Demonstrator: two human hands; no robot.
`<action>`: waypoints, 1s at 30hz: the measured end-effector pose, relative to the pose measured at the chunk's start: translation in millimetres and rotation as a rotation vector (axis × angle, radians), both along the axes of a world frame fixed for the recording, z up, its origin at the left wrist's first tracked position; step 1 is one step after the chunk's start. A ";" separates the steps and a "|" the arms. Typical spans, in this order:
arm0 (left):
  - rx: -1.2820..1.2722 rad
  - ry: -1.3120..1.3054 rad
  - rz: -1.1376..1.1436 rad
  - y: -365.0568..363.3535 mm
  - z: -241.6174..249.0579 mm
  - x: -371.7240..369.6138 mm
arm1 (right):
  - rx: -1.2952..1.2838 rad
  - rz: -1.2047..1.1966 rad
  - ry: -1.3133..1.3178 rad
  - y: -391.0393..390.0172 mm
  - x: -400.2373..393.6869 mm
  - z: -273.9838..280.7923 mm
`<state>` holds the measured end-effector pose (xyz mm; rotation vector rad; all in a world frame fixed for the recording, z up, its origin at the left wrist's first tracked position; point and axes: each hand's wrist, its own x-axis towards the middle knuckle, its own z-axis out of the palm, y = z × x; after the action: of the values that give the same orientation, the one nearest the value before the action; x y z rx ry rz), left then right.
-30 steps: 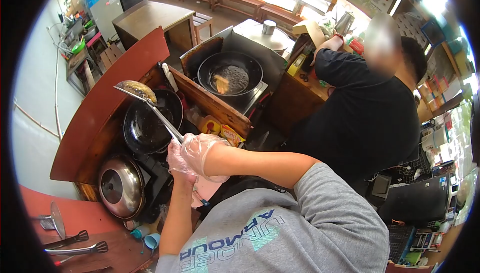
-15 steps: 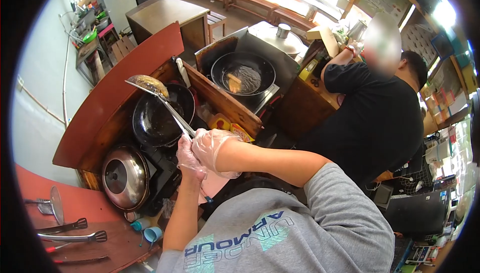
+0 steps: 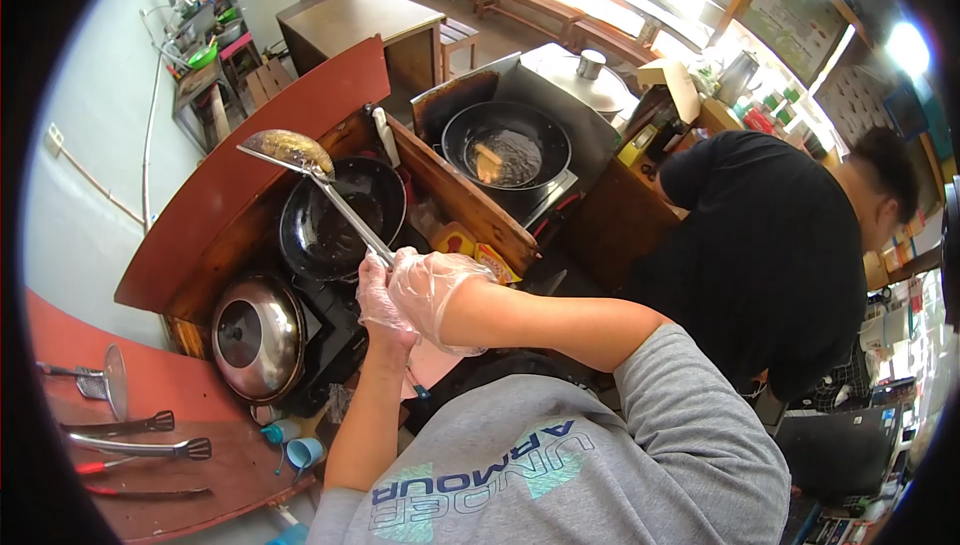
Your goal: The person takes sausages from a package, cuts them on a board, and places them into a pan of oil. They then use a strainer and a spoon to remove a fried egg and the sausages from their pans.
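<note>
Both my hands wear clear plastic gloves and are close together on a long metal handle. My left hand (image 3: 376, 295) is wrapped round its lower end, and my right hand (image 3: 428, 290) grips right beside it, partly overlapping it in this view. The handle belongs to a metal skimmer (image 3: 350, 215), raised over the far rim of a black wok (image 3: 325, 250). A browned, oily piece of food (image 3: 290, 149) lies at the skimmer's head. Dark oil shines in the wok below.
A second wok (image 3: 535, 150) holds bubbling oil and pale golden food pieces, beyond a wooden partition (image 3: 455, 190). A lidded pan (image 3: 258, 335) stands at left, near hanging utensils (image 3: 150, 445). A red board (image 3: 260, 160) shields the stove. A co-worker (image 3: 760, 235) bends at right.
The skimmer with the food stays raised over the wok, with both hands still on it. The co-worker has bent lower and turned to the right. My view has shifted slightly.
</note>
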<state>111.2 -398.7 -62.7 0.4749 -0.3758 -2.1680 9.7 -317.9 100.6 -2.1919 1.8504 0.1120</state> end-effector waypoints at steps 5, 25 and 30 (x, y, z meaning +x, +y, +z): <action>-0.032 -0.023 0.022 9.4 9.3 -9.0 | -0.042 -0.126 -0.152 1.8 -6.9 -23.4; 0.187 -0.446 0.271 31.4 3.1 -60.2 | 0.007 0.310 0.004 -2.3 -81.5 -41.0; 0.121 -0.428 0.326 24.5 -20.1 -74.5 | 0.051 0.302 0.006 -7.7 -94.8 -53.9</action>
<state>36.7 -374.2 -82.8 1.0034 -0.3700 -1.7709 -85.1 -325.6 46.6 -2.4208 1.4890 0.2222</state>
